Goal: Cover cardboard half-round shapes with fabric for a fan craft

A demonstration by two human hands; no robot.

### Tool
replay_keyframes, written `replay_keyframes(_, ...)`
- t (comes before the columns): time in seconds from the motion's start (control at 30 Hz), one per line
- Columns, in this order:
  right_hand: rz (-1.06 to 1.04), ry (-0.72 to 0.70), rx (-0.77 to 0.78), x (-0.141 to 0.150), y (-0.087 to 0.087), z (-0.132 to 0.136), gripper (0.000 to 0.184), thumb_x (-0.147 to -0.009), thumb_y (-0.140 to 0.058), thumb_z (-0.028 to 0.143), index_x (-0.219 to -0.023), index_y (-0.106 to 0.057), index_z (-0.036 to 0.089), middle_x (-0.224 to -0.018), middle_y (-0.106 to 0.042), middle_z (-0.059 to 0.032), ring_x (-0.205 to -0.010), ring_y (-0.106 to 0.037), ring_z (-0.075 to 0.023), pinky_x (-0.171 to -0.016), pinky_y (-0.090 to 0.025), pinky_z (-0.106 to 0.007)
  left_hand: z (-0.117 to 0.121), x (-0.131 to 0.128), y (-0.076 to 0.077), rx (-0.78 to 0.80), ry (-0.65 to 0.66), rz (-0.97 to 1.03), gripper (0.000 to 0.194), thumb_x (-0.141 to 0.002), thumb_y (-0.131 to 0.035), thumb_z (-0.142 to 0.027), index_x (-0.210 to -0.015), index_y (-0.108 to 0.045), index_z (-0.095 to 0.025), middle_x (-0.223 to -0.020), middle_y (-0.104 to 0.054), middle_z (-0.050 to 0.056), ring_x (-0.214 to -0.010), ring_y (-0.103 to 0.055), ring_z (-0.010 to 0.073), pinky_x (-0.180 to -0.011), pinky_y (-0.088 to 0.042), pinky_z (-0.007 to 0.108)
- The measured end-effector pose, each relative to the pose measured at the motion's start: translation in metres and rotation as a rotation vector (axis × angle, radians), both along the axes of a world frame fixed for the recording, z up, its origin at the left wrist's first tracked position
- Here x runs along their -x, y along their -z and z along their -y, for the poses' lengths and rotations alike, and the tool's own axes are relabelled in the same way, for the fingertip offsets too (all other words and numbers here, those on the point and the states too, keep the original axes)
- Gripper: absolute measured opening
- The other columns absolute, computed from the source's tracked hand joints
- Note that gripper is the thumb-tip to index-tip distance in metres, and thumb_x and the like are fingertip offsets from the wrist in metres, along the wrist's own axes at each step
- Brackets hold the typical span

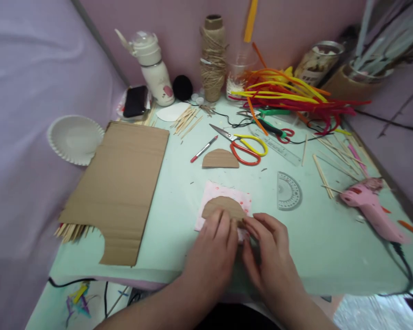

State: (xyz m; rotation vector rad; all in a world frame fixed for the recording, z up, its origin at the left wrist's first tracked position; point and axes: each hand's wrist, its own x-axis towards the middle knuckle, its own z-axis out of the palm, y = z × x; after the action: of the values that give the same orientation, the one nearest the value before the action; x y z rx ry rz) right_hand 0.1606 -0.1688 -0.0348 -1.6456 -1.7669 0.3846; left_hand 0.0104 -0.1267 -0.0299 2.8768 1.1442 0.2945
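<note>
A small cardboard half-circle lies, curved edge away from me, on a piece of pink-and-white patterned fabric with a frayed far edge. My left hand holds the half-circle down, its fingertips pressed together on the lower part. At the right corner, my right hand has thumb and fingers closed on the fabric's edge by the cardboard. The near side of both pieces is partly covered by my fingers. Just beyond lies a second cardboard half-circle, with scissors and a red-capped pen beside it.
A large cardboard sheet covers the left side, near a white bowl. On the right are a protractor and a pink glue gun with a cord. A bottle, twine roll and pipe cleaners stand behind.
</note>
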Motion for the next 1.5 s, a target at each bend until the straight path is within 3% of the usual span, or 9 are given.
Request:
replay_keyframes(0.33, 0.037, 0.024, -0.084, 0.002, 0.001, 0.001, 0.039, -0.092, -0.051, 0.017, -0.131, -0.047, 0.021, -0.121, -0.047, -0.0146, -0.115, -0.05, -0.0293, -0.088, -0.054, -0.05, 0.012, -0.003, 0.011, -0.069, -0.111, 0.037, 0.039, -0.099, -0.039, -0.029, -0.129, -0.055, -0.009, -0.134, -0.059, 0.014, -0.133, -0.045, 0.0305, -0.114, -0.027, 0.047)
replay_keyframes(0.6, 0.058, 0.062, -0.124, 0.001, 0.001, -0.004, 0.036, -0.091, -0.054, 0.022, -0.127, -0.05, 0.02, -0.119, -0.049, -0.0151, -0.111, -0.052, -0.03, -0.088, -0.05, -0.049, 0.012, -0.004, 0.016, -0.016, -0.142, 0.133, 0.039, -0.096, -0.044, -0.029, -0.128, -0.055, -0.01, -0.137, -0.055, 0.016, -0.136, -0.04, 0.0306, -0.116, -0.026, 0.049)
replay_keyframes(0.9, 0.136, -0.155, 0.002, -0.015, 0.012, -0.023, 0.046, -0.092, -0.051, 0.028, -0.136, -0.042, 0.02, -0.128, -0.056, -0.0148, -0.117, -0.053, -0.0312, -0.093, -0.046, -0.052, 0.013, -0.002, 0.022, 0.026, -0.122, 0.198, 0.042, -0.091, -0.046, -0.023, -0.129, -0.053, -0.007, -0.141, -0.05, 0.018, -0.139, -0.034, 0.0339, -0.115, -0.03, 0.052)
replay_keyframes(1.07, 0.126, -0.148, 0.013, -0.016, 0.016, -0.025, 0.044, -0.093, -0.05, 0.029, -0.135, -0.042, 0.019, -0.123, -0.059, -0.015, -0.111, -0.054, -0.0297, -0.09, -0.048, -0.05, 0.013, -0.003, 0.023, 0.01, -0.102, 0.218, 0.045, -0.088, -0.047, -0.02, -0.129, -0.052, -0.005, -0.141, -0.047, 0.023, -0.141, -0.031, 0.0387, -0.112, -0.034, 0.055)
replay_keyframes(1.5, 0.07, -0.116, 0.021, -0.016, 0.016, -0.027, 0.041, -0.093, -0.053, 0.031, -0.132, -0.045, 0.022, -0.117, -0.062, -0.0119, -0.105, -0.057, -0.0273, -0.085, -0.051, -0.045, 0.011, 0.0, 0.02, 0.087, -0.091, 0.202, 0.049, -0.089, -0.048, -0.026, -0.135, -0.048, -0.01, -0.144, -0.047, 0.021, -0.141, -0.034, 0.0365, -0.116, -0.027, 0.053)
